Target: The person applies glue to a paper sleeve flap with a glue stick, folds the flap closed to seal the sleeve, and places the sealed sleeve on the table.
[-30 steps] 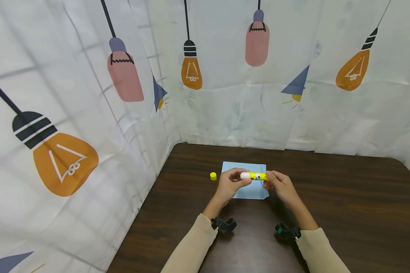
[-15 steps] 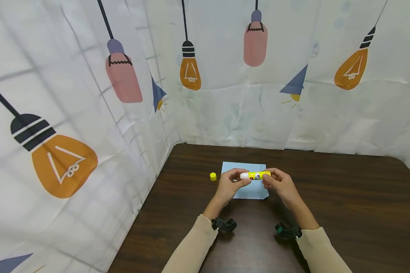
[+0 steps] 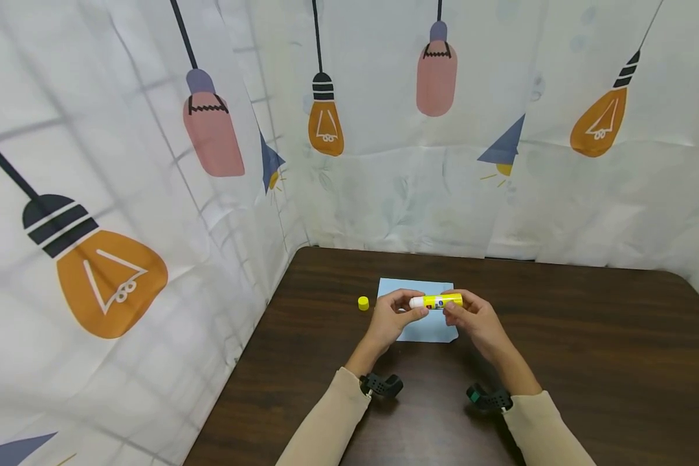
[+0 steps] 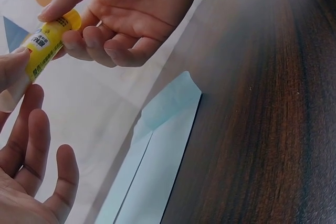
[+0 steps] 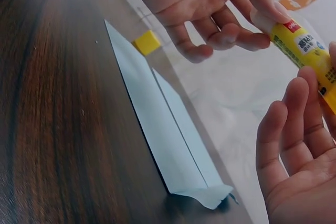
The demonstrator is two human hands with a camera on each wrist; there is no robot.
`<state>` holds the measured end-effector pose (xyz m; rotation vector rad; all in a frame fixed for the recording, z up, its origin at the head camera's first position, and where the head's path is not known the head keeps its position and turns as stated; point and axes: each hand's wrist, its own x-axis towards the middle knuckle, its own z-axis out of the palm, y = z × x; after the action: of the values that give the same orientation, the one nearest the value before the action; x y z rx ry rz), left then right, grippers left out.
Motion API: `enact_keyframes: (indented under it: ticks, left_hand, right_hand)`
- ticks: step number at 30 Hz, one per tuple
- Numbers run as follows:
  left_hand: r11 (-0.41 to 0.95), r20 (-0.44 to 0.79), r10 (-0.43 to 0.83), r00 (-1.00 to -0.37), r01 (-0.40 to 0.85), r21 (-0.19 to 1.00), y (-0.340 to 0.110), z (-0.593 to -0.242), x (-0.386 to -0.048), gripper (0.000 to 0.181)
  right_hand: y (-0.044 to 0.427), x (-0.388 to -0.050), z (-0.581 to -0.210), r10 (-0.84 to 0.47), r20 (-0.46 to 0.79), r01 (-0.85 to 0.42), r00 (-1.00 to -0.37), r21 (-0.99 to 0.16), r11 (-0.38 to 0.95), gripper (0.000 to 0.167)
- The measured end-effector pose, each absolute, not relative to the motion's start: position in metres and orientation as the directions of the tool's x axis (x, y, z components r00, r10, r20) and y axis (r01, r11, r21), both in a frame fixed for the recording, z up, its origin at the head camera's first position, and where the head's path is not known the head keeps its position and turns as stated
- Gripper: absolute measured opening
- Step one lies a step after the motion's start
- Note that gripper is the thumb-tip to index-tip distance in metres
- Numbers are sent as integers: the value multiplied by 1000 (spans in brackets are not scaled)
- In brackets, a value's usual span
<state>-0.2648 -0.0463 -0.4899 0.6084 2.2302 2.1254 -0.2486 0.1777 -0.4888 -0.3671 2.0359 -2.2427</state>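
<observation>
A yellow glue stick with a white end is held level above the table between both hands. My left hand pinches it near the white end with thumb and fingers. My right hand pinches the yellow body toward its other end, seen closely as the glue stick in the right wrist view. Beneath the hands lies a folded light blue paper, whose near right corner looks bent. In the left wrist view the paper shows a lengthwise seam and a curled end.
A yellow cap stands on the dark wooden table, left of the paper. White curtains printed with lamps hang along the left and far table edges.
My right hand has slid slightly left along the glue stick, showing more of its yellow end. My left hand keeps its grip in nearly the same place.
</observation>
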Motion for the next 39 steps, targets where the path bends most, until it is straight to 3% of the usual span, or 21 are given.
enact_keyframes:
  ticks: [15, 27, 39]
  left_hand:
    - [35, 259, 303, -917, 283, 959, -46, -487, -263, 27]
    - [130, 217, 310, -926, 268, 955, -45, -486, -262, 26]
    - [242, 179, 350, -919, 274, 931, -49, -483, -262, 31]
  right_hand:
    - [177, -247, -487, -213, 84, -55, -973, -989, -139, 16]
    - [184, -248, -482, -171, 55, -40, -984, -995, -91, 13]
    - [194, -250, -483, -93, -6, 18, -996, -991, -133, 8]
